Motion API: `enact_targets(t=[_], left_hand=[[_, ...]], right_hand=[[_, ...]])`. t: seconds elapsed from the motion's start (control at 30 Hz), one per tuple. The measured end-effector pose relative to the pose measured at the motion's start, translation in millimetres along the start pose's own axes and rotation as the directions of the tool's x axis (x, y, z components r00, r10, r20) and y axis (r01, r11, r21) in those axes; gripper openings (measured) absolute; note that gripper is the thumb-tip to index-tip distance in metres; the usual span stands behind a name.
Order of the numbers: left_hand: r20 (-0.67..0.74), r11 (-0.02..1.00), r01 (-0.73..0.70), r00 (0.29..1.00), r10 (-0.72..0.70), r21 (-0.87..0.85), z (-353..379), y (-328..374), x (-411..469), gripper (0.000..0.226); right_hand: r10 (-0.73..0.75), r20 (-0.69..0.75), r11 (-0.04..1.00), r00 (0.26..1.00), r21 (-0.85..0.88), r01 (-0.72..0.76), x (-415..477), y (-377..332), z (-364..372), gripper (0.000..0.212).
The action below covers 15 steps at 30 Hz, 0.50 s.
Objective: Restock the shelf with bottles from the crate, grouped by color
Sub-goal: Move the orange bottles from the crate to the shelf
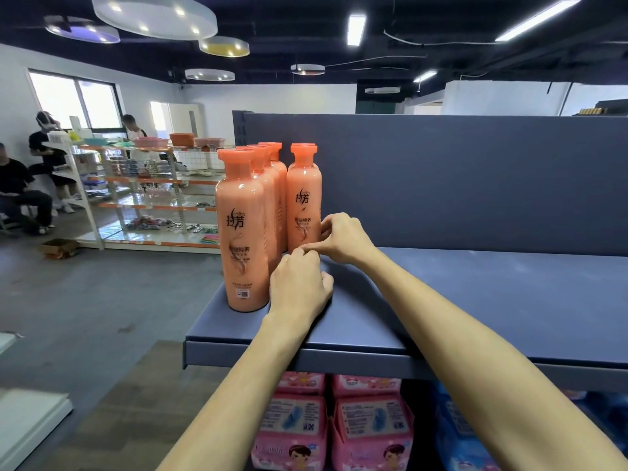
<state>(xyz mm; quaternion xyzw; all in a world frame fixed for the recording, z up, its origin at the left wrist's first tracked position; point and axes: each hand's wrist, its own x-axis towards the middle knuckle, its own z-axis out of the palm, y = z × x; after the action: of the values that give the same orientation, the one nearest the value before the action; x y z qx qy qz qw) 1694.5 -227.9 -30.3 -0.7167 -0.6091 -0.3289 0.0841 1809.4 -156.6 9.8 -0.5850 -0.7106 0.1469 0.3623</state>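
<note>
Currently upright orange plastic shampoo bottle (303,198) stands on blue metal shelf (475,300), touching and just left of right hand (343,239); fingers curled, gripping nothing. Left hand (299,283) sits nearer front, curled; grip cannot be told.

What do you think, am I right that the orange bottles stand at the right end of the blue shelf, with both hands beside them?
Not quite. The head view shows the orange bottles at the left end of the blue shelf, not the right. The left hand and right hand are indeed beside them.
</note>
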Motion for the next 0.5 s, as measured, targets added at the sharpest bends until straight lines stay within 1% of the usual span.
enact_targets(t=[0.13,0.33,0.5], left_hand=[[-0.017,1.000,-0.006,1.000,0.005,-0.018,1.4,-0.2,-1.1,0.027],[0.004,1.000,-0.024,1.000,0.024,-0.017,-1.1,1.0,-0.4,0.023],[-0.016,0.999,-0.028,1.000,0.027,-0.032,1.0,-0.2,-0.5,0.024]], right_hand=[[0.011,-0.012,1.000,1.000,-0.011,-0.011,-1.3,-1.1,0.3,0.055],[0.036,-0.012,0.999,0.999,-0.009,-0.036,-4.3,-4.9,-0.3,0.058],[0.050,-0.012,0.999,0.999,-0.012,-0.050,-6.2,-6.1,-1.0,0.058]])
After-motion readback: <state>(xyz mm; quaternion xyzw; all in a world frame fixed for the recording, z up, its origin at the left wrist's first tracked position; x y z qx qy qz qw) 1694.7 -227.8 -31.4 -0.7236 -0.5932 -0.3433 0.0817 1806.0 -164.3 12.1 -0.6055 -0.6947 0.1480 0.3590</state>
